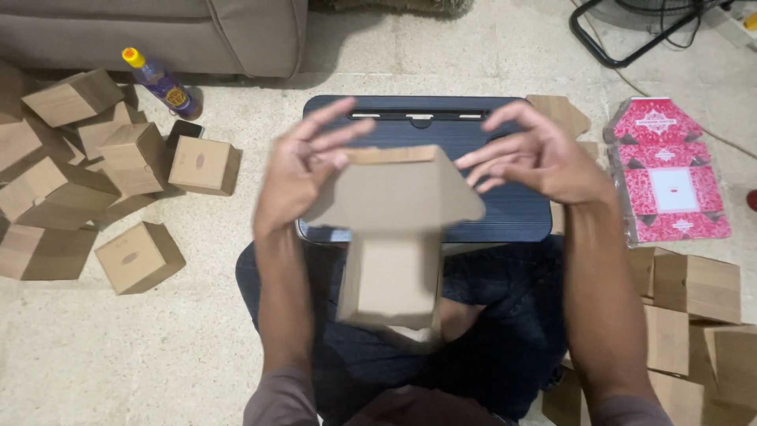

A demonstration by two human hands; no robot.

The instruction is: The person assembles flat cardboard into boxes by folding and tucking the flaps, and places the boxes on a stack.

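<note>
While we sit cross-legged on the pale speckled stone floor (181,347), a plain brown cardboard box blank (392,237) hangs blurred between our hands above the dark ribbed lap counter (516,213). Its matte, smooth sheet is half folded: a wide flap with slanted corners spreads at the top, and a narrower square-sided body drops toward our lap. Our left hand (296,170) touches the flap's left edge with fingers spread loose, not clenched; our right hand (544,158) hovers just beside the right corner, fingers open, and whether they touch the card we cannot tell. To the left lies a heap of finished brown cardboard cubes (87,173), with a purple bottle with a yellow cap (162,83) near the grey sofa (158,31). On the right sit a red patterned flat carton in clear wrap (670,177) and a stack of flat brown blanks (694,315). Bare floor stays open at lower left.
</note>
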